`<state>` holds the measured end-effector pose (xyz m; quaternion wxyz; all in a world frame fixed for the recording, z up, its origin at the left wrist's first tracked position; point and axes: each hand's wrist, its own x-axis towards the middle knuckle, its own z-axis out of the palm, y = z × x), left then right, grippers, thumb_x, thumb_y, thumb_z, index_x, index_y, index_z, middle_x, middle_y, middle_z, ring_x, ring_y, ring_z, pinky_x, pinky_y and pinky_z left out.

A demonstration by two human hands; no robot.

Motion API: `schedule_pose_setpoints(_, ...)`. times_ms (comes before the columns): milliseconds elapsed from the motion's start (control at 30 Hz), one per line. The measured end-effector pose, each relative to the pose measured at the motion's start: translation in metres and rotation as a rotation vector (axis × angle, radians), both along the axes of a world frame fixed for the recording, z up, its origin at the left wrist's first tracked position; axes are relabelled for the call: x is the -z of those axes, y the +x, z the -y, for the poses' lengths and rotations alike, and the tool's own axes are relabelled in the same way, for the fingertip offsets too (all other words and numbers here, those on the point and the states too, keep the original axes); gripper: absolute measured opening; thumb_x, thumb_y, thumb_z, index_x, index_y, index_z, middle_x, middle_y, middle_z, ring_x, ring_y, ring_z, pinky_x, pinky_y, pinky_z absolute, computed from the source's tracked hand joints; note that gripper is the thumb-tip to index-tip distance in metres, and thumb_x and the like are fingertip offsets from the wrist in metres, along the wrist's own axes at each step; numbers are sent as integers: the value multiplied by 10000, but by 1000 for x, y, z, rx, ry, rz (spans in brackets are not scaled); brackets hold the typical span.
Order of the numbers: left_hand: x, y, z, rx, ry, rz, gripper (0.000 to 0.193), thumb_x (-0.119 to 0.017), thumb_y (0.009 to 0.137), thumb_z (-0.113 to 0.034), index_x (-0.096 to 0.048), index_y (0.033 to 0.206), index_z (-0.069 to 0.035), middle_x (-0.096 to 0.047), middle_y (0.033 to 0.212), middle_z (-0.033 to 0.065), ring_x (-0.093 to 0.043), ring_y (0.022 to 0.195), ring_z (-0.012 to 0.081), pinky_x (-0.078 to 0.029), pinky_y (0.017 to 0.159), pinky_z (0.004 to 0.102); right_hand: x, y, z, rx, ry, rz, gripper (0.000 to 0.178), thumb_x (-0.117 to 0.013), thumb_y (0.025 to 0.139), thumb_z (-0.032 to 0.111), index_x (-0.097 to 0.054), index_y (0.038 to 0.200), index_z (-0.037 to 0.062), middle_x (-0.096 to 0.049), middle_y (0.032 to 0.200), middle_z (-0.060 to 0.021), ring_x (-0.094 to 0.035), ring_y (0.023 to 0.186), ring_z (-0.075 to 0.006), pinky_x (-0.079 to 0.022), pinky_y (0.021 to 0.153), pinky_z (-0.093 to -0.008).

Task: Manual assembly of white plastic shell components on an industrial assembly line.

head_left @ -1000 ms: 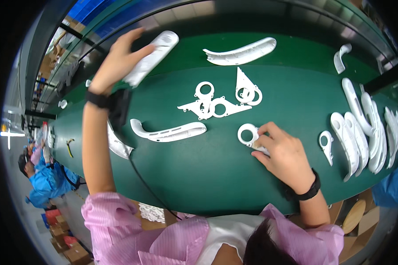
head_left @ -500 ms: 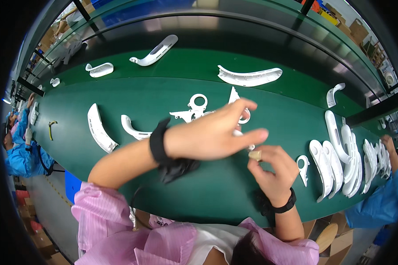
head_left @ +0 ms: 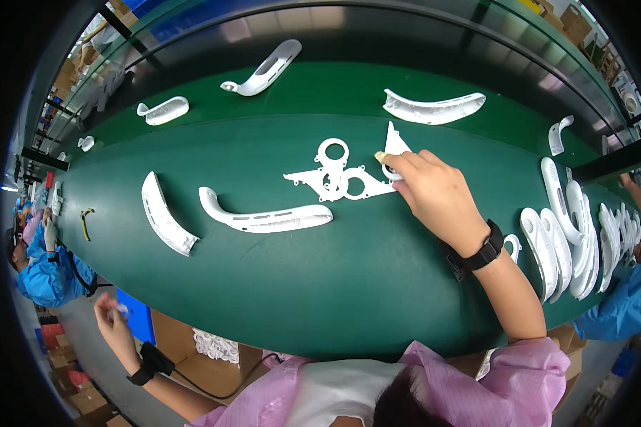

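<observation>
My right hand (head_left: 438, 196) is over a flat white bracket with a ring (head_left: 395, 140), its index finger and thumb closed on the ring end. A pale cover sits on the index fingertip. Left of it lies a cluster of similar white ring brackets (head_left: 332, 151), partly overlapping. My left hand (head_left: 115, 324) is off the table's left front edge, beside a blue bin (head_left: 137, 317). Its fingers are curled around something small and whitish that I cannot make out. In front of the brackets lie a long curved white shell (head_left: 281, 219) and a second white shell (head_left: 165, 217).
More white shells (head_left: 434, 108) lie along the far strip. Several stand close together (head_left: 541, 245) at the right, by another ring bracket (head_left: 513, 245). A cardboard box (head_left: 174, 341) with white parts stands below the front edge. Co-workers in blue (head_left: 53, 274) are at both sides.
My left hand has swung from the middle to the lower left, past the table edge. My right hand has moved up onto the bracket. The view has shifted slightly.
</observation>
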<state>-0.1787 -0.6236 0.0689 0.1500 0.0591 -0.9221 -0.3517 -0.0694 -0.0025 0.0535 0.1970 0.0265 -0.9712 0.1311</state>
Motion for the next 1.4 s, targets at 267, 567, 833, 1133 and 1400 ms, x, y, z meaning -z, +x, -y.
schedule_pose_setpoints(267,18,4,13,-212,-383,452,281,-546,1007,-158,-565,1259,-33,-641,1000,92,-631,593,161,-454,413,288,-18,62,6,91,-628,70,368,-711,866,30,-637,1226,56,-694,853,-44,-629,684,-154,-524,599,-291)
schedule_pose_setpoints(567,-87,-94,-329,814,-100,76,356,-561,1016,-286,-602,1329,-121,-675,1118,34,-606,845,76,-433,615,185,-5,122,-51,345,-1742,236,370,-598,964,83,-574,1313,-40,-722,971,-129,-627,655,-93,-552,526,-209)
schedule_pose_setpoints(833,-41,-37,-573,1481,-300,-315,544,-676,895,-310,-543,1324,-3,-562,1325,194,-555,1223,349,-442,1039,421,-15,131,-42,443,-724,187,307,-781,792,64,-703,1082,3,-640,1121,-50,-651,701,-155,-523,608,-291)
schedule_pose_setpoints(1133,28,-16,-668,1468,-401,-81,772,-672,869,-354,-387,1459,55,-568,1298,299,-510,1255,439,-363,1108,467,-5,131,-30,77,-236,146,207,-783,702,75,-728,901,79,-672,1012,-2,-601,912,-213,-535,783,-334)
schedule_pose_setpoints(1400,8,6,-653,1377,-352,-453,119,-584,918,-130,-617,922,-16,-672,895,172,-619,919,350,-421,849,444,-18,130,-27,87,-257,-205,218,-789,680,20,-733,885,66,-714,940,-48,-657,794,-231,-545,667,-323)
